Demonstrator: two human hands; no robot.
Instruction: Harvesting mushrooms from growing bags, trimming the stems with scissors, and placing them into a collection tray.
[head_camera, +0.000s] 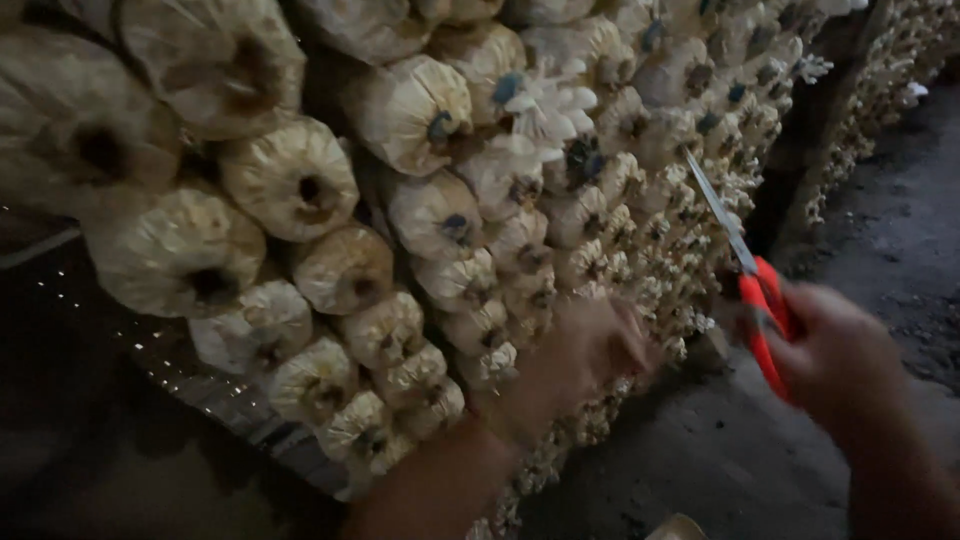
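Observation:
A wall of stacked plastic mushroom grow bags (300, 180) fills the left and middle of the head view, each bag's round mouth facing out. A white mushroom cluster (545, 105) sprouts from one bag near the top. My left hand (585, 350) reaches to the lower bags, its fingers curled against them; whether it grips anything is hidden by blur. My right hand (835, 360) holds red-handled scissors (755, 290), blades pointing up and left toward the stack.
The stack of bags runs away to the upper right, with a second row (880, 90) beyond a narrow gap. A dark dirt floor (900, 240) lies on the right. A dark mesh or sheet (120, 330) sits low on the left.

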